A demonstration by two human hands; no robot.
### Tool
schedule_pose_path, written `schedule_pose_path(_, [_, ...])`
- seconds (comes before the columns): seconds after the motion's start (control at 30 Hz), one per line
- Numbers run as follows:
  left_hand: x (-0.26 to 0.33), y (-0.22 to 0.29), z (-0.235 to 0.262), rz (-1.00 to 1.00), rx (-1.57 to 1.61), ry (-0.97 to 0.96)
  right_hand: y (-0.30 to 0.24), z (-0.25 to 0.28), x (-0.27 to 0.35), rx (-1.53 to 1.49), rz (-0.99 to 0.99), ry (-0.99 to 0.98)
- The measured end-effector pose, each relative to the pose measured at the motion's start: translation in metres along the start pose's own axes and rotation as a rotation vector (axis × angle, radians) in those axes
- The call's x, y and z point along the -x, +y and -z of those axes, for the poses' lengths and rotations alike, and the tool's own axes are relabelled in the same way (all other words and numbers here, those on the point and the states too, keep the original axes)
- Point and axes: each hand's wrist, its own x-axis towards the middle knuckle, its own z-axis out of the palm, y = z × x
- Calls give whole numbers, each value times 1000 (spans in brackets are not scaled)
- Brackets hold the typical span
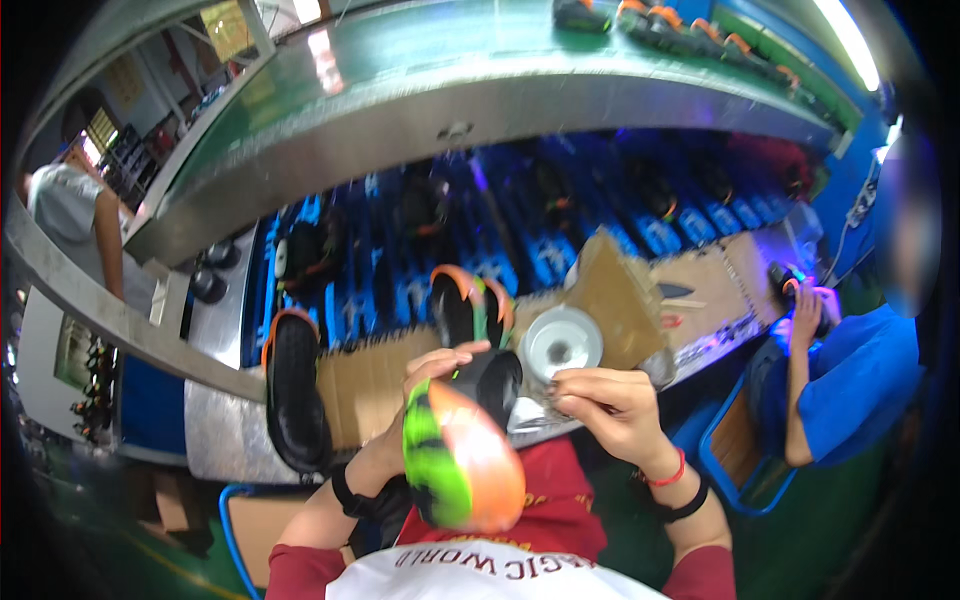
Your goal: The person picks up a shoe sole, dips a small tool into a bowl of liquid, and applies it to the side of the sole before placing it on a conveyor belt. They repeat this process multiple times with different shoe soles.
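My left hand (428, 372) is wrapped around a slide sandal (468, 470) with a glossy orange and green strap and a black sole. The sandal is tilted close to my body, strap toward me. To its right, my right hand (618, 408) is closed in a pinch on a small dark bit too small to name. Just beyond those fingertips sits a round white bowl (585, 325). Another orange and green slide sandal (455, 308) rests on the cardboard past my left hand. A black slide sandal (297, 390) with an orange edge lies farther left.
Cardboard (370, 390) covers the bench, with a brown cardboard piece (620, 310) beside the bowl. Beyond runs a blue slatted conveyor (370, 285) carrying dark footwear, below a green-topped shelf (430, 55). A co-worker in blue (865, 380) sits at right; another person (75, 220) stands left.
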Motion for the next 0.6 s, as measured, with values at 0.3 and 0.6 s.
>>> schedule_pose_path(0.3, [-237,83,-37,86,731,153,-22,65,81,-20,-314,709])
schedule_pose_path(0.6, [-102,62,-37,329,-65,197,4,46,72,-81,-402,489])
